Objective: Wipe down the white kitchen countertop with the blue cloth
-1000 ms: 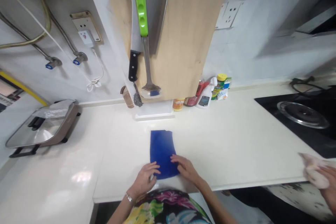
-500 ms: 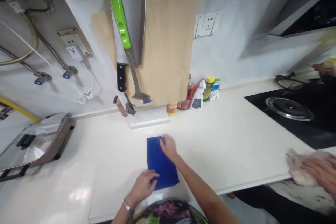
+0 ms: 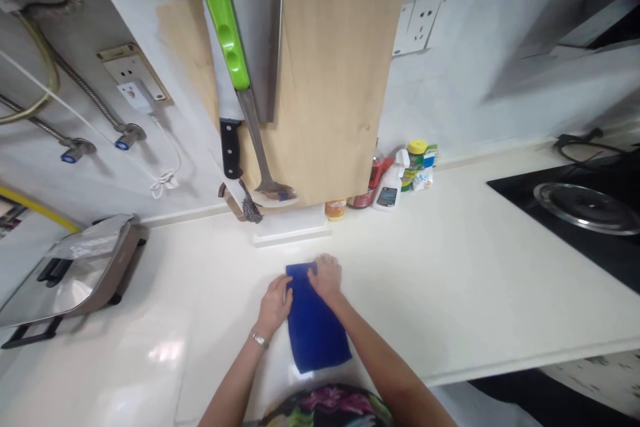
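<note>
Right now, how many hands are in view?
2: the left hand at the left edge of the blue cloth, near its far end; the right hand at its far right corner.

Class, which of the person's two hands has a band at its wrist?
The left hand, at the far left corner of the blue cloth: a silvery band shows there. The right hand, at the far right corner, has a bare wrist.

On my feed, a rectangular brown pan (image 3: 116, 267) with a clear lid (image 3: 75, 290) sits at far left, below 2 metal valves (image 3: 134, 133) with blue caps (image 3: 121, 145). I see a green-handled metal ladle (image 3: 239, 73) and a black-handled steel knife (image 3: 231, 147) before a pale wooden board (image 3: 330, 80). Farther right, I make out a white plastic spray bottle (image 3: 389, 190) and a glossy black cooktop (image 3: 620, 257)
</note>
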The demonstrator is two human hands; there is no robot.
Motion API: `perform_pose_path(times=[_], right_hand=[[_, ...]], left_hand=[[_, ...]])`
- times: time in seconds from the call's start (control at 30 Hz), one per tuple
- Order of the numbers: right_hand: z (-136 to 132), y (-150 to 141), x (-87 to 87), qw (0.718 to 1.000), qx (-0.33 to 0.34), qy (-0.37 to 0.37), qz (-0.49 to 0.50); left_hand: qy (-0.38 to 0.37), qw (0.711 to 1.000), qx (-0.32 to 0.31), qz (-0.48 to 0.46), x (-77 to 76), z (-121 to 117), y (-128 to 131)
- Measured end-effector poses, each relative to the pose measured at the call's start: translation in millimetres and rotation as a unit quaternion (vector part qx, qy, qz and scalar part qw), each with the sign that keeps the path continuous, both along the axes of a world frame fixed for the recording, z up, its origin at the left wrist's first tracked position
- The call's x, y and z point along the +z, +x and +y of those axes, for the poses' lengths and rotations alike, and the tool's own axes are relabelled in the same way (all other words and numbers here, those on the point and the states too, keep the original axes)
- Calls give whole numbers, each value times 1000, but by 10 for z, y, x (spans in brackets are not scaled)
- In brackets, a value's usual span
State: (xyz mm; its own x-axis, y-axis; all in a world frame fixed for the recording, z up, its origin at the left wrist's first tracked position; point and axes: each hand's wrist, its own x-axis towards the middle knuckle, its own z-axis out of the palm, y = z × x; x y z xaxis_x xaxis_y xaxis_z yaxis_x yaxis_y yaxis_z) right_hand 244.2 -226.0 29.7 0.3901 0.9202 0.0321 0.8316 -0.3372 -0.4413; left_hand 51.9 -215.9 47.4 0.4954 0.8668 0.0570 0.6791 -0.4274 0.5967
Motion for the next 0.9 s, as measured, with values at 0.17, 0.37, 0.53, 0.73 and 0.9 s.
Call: perform_pose_path(times=[0.17, 0.37, 0.53, 0.73, 0.9], right_hand=[[7, 99, 34, 999, 30, -24, 19], [23, 151, 78, 996, 35, -40, 77], [-65, 238, 99, 986, 42, -13, 163], [-247, 440, 494, 935, 104, 52, 335], [-342, 612, 1371, 886, 130, 207, 393]], left_hand=[[-10, 999, 31, 14, -107, 482, 208], [-67, 998, 8, 2, -90, 626, 302], [-130, 989, -29, -61, 133, 464, 251], [-152, 981, -37, -118, 734, 298, 202], [-71, 983, -53, -164, 1529, 233, 251]])
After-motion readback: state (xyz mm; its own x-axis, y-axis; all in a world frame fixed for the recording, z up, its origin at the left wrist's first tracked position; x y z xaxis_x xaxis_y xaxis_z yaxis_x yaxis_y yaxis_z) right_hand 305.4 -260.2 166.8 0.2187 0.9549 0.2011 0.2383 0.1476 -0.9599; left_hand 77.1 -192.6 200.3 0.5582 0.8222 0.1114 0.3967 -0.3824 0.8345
